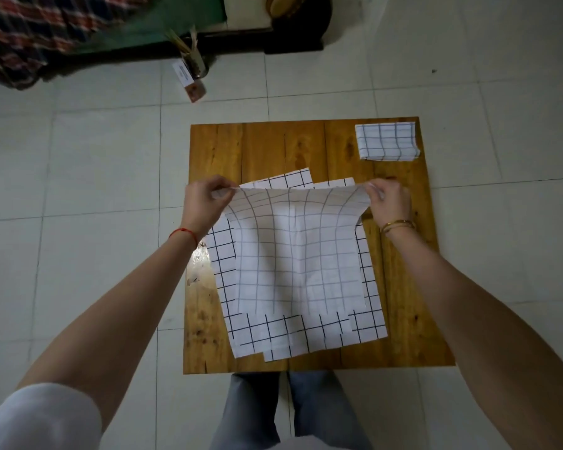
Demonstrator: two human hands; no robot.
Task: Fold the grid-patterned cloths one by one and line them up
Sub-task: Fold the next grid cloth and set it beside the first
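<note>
One cloth [293, 251] with a thin grid of lines hangs in the air over the table [403, 287]. I hold it up by its two top corners. My left hand [205, 199] pinches the left corner, with my fingers closed tight on the edge. My right hand [389, 201] pinches the right corner the same way. The cloth sags a little in the middle and its bottom edge comes down near the pile.

Under it lies a pile of flat cloths [306, 336] with the same grid. They are spread out and do not line up, so their edges stick out on every side. One folded cloth [385, 141] sits in the far right corner of the table, well apart from the pile.

My left wrist has a red string [184, 233] on it. My right wrist has gold bangles [397, 225].

The table is brown wood and stands on a floor [78, 190] of pale tiles. My legs [293, 410] in blue jeans show just under the near edge of the table.
</note>
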